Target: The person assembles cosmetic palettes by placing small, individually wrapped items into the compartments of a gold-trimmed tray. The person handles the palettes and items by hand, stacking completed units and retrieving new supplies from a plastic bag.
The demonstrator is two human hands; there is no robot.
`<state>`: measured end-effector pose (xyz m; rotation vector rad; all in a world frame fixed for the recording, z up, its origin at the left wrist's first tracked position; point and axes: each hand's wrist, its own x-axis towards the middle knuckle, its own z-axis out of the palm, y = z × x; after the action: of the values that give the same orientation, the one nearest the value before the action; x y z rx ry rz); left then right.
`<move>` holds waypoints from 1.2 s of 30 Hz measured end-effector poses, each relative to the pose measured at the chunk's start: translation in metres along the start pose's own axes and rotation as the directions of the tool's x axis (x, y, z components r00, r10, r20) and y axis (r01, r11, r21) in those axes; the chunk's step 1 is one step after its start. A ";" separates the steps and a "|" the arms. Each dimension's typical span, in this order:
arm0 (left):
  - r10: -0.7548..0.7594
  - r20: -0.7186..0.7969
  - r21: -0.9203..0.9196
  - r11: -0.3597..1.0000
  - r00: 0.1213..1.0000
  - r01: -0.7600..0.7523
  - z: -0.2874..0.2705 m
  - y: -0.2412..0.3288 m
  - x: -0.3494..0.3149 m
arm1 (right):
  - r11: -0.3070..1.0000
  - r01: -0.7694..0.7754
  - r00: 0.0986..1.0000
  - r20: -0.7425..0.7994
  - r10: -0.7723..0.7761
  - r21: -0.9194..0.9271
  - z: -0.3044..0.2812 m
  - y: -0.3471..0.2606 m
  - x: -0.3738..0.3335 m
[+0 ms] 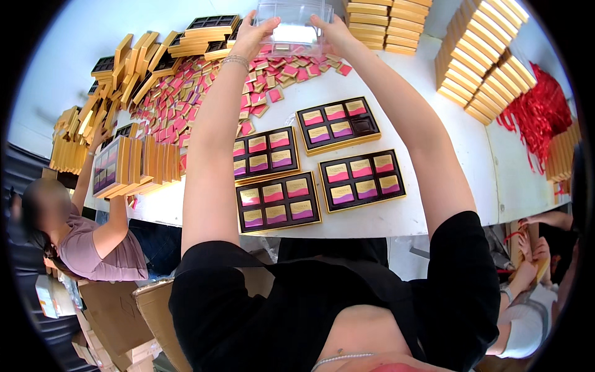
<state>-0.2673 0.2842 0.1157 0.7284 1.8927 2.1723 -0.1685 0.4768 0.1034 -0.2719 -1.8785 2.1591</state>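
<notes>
White surface (pixel 462 180), its edges bent by the fisheye lens, fills the upper and middle part of the head view. At the top centre of the frame, a clear, see-through plastic container (pixel 292 32) is held between both hands: the left hand (pixel 251 37) grips its left side, thumb laid over the wall, and the right hand (pixel 335 32) grips its right side. The fingers of both are closed on it. It is at the far end of a broad, loose pile of small square pieces in pink and gold wrappers (pixel 167 102); whether it rests on them cannot be told.

Near the middle of the frame are four open gold-edged boxes with dark six-compartment inserts (pixel 362 181). In the upper right one, five compartments hold pieces and the lower right compartment is empty. The two lower boxes are full, pink-and-gold pieces above purple-and-gold ones. The left forearm partly covers the upper left box.

Gold boxes stand in leaning rows at the upper left (pixel 133 68) and in tall stacks at the upper right (pixel 477 53), beside a heap of shiny red ribbons (pixel 538 115). At the left edge, a co-worker in a mauve top (pixel 108 248) reaches toward gold boxes; brown cardboard cartons (pixel 114 313) fill the lower left. Another person's hands (pixel 533 248) show at the right edge.
</notes>
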 end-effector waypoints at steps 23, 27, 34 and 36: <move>-0.147 0.579 0.799 0.299 0.802 -0.522 0.062 0.007 -0.163 | 0.590 -0.126 0.991 -0.078 0.105 -0.797 -0.294 0.015 -0.185; -0.465 0.559 0.828 0.279 0.686 -0.485 0.094 0.025 -0.200 | -0.107 -0.102 0.985 -0.115 0.132 -0.989 -0.228 0.022 -0.248; -0.222 0.756 0.625 0.525 0.616 -0.578 0.104 -0.013 -0.165 | -0.051 -0.104 0.992 -0.101 -0.071 -0.993 -0.254 0.032 -0.240; -0.138 0.694 0.628 0.594 0.706 -0.502 0.105 -0.011 -0.153 | -0.046 -0.097 0.992 -0.093 -0.089 -0.994 -0.250 0.032 -0.238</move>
<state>-0.0880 0.3123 0.0747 1.6824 2.2755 0.6920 0.1324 0.6320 0.0277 -0.6355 -2.9457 0.1147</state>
